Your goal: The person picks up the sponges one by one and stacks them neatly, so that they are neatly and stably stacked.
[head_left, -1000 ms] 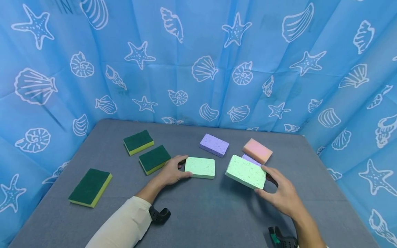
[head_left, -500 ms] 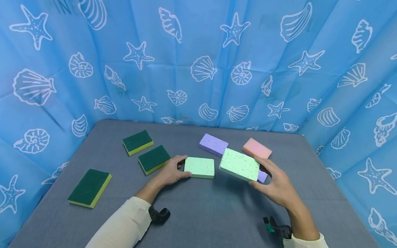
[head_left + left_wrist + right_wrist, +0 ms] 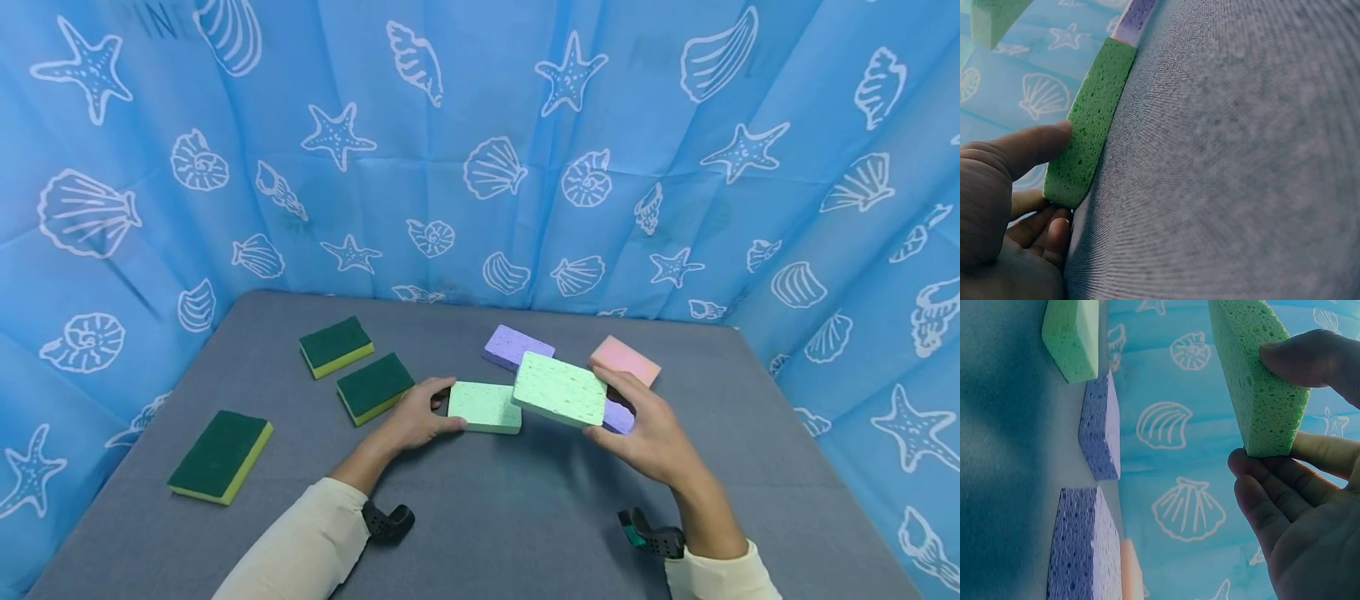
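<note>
My right hand (image 3: 645, 433) grips a light green sponge (image 3: 561, 388) by its right end and holds it tilted in the air; thumb and fingers pinch its edge (image 3: 1260, 394). It hangs just right of a second light green sponge (image 3: 486, 406) lying flat on the grey table (image 3: 480, 517). My left hand (image 3: 416, 414) holds that flat sponge at its left end, thumb on its side (image 3: 1088, 137). A purple sponge (image 3: 619, 415) lies partly hidden under the lifted one.
Another purple sponge (image 3: 516, 346) and a pink sponge (image 3: 626, 359) lie behind. Three green-and-yellow scrub sponges sit left: (image 3: 335, 344), (image 3: 374, 387), (image 3: 221, 456). Blue seashell cloth (image 3: 480, 150) walls the table on three sides.
My right hand has carried the lifted green sponge up and leftward, toward the flat green sponge. My left hand and its sponge have stayed put.
</note>
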The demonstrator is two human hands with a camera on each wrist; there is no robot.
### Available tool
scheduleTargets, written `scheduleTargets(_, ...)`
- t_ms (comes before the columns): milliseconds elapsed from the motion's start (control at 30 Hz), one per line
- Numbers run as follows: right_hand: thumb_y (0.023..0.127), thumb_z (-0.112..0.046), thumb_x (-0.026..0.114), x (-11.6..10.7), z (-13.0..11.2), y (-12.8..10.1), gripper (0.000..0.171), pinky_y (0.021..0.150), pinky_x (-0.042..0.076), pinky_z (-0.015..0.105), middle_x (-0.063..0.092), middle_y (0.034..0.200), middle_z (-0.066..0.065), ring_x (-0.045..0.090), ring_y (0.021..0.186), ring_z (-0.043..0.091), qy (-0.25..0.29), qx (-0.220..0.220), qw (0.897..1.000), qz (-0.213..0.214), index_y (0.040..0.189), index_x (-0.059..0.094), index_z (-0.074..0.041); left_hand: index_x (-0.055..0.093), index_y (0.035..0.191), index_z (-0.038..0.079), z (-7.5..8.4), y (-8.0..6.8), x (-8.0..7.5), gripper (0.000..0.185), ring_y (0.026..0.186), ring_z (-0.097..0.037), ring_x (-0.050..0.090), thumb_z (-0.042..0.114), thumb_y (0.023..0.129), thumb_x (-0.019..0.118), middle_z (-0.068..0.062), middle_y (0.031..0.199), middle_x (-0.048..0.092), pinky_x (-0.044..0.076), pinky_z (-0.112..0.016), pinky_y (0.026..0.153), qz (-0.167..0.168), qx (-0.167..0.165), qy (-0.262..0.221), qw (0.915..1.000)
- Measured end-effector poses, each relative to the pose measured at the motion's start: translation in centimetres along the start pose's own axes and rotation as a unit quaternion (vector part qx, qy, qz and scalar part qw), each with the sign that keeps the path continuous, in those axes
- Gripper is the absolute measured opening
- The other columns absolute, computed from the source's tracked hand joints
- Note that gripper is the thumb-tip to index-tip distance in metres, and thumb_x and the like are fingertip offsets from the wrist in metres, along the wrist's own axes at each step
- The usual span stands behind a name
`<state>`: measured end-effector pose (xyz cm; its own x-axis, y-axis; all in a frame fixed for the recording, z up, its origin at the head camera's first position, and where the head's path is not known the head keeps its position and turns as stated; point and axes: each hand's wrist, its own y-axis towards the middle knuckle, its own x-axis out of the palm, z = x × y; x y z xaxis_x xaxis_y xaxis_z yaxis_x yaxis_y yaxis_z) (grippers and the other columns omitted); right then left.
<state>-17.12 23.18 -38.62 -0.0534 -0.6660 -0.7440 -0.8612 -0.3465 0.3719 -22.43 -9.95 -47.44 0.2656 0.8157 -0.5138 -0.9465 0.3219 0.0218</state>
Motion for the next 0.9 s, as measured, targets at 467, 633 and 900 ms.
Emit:
scheduleTargets(467,0.073,-0.007,0.083,1.8,0.0,2.0,0.071,0.089,0.044,0.046,0.055,0.126,0.007,0.051,0.11,0.021,0.039,-0.028,0.999,0.001,0.136,0.051,0.001,0.046,0.142,0.0,0.5,0.0,0.0,0.072,0.122,-0.028,0.049,0.02,0.081,0.08,-0.016,0.137,0.049,0.044,-0.042,0.095,0.002,-0.007,-0.007,0.9999)
scheduleTargets(633,0.074,-0.002,0.082,2.5,-0.1,2.6,0.071,0.088,0.047,0.03,0.057,0.123,0.005,0.053,0.105,0.017,0.073,-0.035,0.997,-0.005,0.137,0.05,0.0,0.045,0.142,0.0,0.4,0.0,0.0,0.072,0.121,-0.029,0.049,0.021,0.082,0.08,-0.016,0.138,0.048,0.044,-0.043,0.095,0.002,-0.005,-0.01,0.9999)
scheduleTargets(900,0.076,-0.002,0.081,3.8,0.0,3.2,0.072,0.089,0.046,0.048,0.055,0.127,0.01,0.055,0.11,0.022,0.097,-0.034,0.995,-0.012,0.139,0.048,0.001,0.045,0.142,-0.001,0.0,-0.1,0.0,0.071,0.122,-0.03,0.049,0.019,0.083,0.079,-0.016,0.137,0.048,0.044,-0.043,0.095,-0.001,-0.001,-0.013,0.9999)
